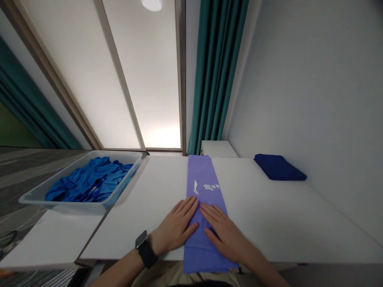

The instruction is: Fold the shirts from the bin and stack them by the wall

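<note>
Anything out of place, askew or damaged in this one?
Nothing spilled or damaged. One mild oddity: the purple cloth strip, pressed flat by the left hand and right hand, overhangs the white table at its near end, past the front edge. The blue cloths in the grey tub lie in a loose heap.

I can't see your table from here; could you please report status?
Both open: left hand, right hand flat on purple cloth. Cloth a long strip on table. Apart, leftward: tray of blue cloths.
</note>
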The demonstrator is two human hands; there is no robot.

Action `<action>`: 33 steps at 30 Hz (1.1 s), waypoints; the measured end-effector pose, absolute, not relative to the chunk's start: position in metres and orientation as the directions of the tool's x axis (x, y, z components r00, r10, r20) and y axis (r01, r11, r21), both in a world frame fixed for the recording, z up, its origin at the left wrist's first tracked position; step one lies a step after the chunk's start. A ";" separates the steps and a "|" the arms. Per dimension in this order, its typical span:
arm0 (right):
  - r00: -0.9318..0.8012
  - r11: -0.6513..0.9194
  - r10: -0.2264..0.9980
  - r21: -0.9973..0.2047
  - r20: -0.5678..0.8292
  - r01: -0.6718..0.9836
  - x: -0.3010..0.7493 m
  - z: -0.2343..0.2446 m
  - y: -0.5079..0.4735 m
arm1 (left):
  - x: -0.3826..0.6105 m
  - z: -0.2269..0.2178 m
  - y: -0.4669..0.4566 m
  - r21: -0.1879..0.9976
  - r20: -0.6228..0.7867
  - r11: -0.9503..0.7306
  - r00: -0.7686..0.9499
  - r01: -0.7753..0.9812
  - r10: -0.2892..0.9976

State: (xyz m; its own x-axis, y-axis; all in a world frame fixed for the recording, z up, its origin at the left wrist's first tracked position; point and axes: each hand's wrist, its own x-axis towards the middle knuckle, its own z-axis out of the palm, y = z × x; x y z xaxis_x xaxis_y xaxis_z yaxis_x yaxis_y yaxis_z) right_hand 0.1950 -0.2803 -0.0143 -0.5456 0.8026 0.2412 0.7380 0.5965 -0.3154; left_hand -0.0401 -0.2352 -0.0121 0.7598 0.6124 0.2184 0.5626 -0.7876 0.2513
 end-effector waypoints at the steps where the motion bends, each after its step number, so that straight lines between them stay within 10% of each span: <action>1: -0.513 0.573 0.819 -0.351 0.255 0.740 0.198 -0.014 -0.280 | -0.040 -0.015 -0.235 0.229 0.208 -0.795 0.769 0.562 0.604; 19: -0.555 0.667 0.732 -0.249 0.394 0.703 0.208 -0.004 -0.332 | -0.053 0.018 -0.283 0.323 0.095 -0.887 0.921 0.330 0.378; 27: -0.664 0.727 0.612 0.025 0.430 0.686 0.210 -0.024 -0.338 | -0.049 -0.016 -0.295 0.031 0.170 -0.913 0.898 0.407 0.406; 33: -0.642 0.738 0.542 0.059 0.542 0.672 0.206 -0.039 -0.342 | -0.049 -0.018 -0.299 0.068 0.210 -0.923 0.899 0.379 0.385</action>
